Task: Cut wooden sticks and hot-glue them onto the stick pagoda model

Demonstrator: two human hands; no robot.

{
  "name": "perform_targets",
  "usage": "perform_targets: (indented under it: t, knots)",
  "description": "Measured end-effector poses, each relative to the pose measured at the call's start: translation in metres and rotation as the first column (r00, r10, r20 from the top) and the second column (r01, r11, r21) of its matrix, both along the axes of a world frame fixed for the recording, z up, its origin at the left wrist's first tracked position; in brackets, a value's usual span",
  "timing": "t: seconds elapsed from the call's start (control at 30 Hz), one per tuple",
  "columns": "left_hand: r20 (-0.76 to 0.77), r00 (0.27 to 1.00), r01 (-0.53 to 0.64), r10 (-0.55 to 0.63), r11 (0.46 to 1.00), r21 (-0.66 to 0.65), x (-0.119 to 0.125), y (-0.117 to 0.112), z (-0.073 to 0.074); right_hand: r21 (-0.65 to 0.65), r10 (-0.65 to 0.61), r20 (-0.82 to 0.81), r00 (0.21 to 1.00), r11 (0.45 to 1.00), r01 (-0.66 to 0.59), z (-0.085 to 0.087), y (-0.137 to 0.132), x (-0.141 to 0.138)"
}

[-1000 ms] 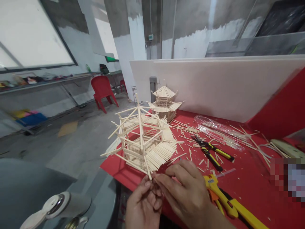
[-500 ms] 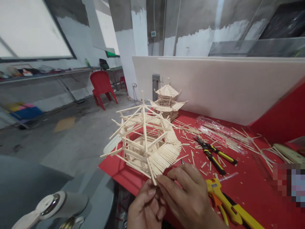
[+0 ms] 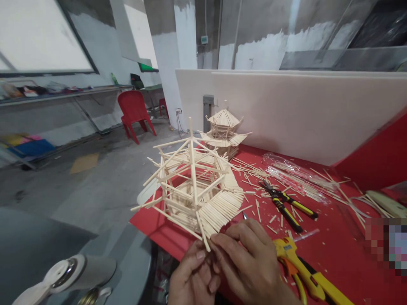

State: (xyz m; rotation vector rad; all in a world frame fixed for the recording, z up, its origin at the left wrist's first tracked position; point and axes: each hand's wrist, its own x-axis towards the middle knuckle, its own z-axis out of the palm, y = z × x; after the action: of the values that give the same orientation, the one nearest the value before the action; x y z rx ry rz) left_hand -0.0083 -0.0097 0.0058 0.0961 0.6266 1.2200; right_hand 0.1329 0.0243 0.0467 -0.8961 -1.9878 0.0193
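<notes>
A half-built pavilion model of thin wooden sticks (image 3: 193, 190) stands at the near left corner of the red table (image 3: 333, 250). My left hand (image 3: 192, 277) and my right hand (image 3: 249, 262) meet at its near edge. Both pinch the lower end of one stick (image 3: 203, 235) that runs down the roof's front corner. A finished small stick pavilion (image 3: 223, 133) stands farther back by the white board.
Yellow-handled pliers (image 3: 286, 205) lie among loose stick offcuts. A yellow glue gun (image 3: 302, 271) lies right of my right hand. Clear plastic sleeves (image 3: 295, 173) hold more sticks. A white board (image 3: 302, 110) backs the table; a red chair (image 3: 133, 110) stands on the floor.
The view has shifted slightly; both hands stay pinched at the roof's front corner stick, with the fingers edging a little up and right along it.
</notes>
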Motion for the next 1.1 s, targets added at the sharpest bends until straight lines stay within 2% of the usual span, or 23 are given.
perform_targets:
  t: [0.37,0.53,0.7,1.1]
  knots:
    - [0.023,0.999,0.027,-0.026,0.999,-0.032,0.001,0.002,-0.004,0.026,-0.010,-0.140,0.990,1.000,0.014,-0.004,0.000,-0.003]
    - [0.021,1.000,0.004,-0.003,0.998,-0.069,0.003,0.003,-0.008,-0.027,-0.041,-0.145,0.989,0.999,0.037,-0.004,-0.001,-0.004]
    - [0.041,0.999,0.009,-0.006,0.997,-0.081,0.004,0.004,-0.008,-0.029,-0.029,-0.176,0.984,0.999,0.024,-0.005,0.000,-0.005]
    - [0.120,0.991,0.078,-0.067,0.993,-0.090,0.002,0.007,-0.014,-0.045,-0.021,-0.211,0.977,0.999,0.012,-0.005,0.001,-0.007]
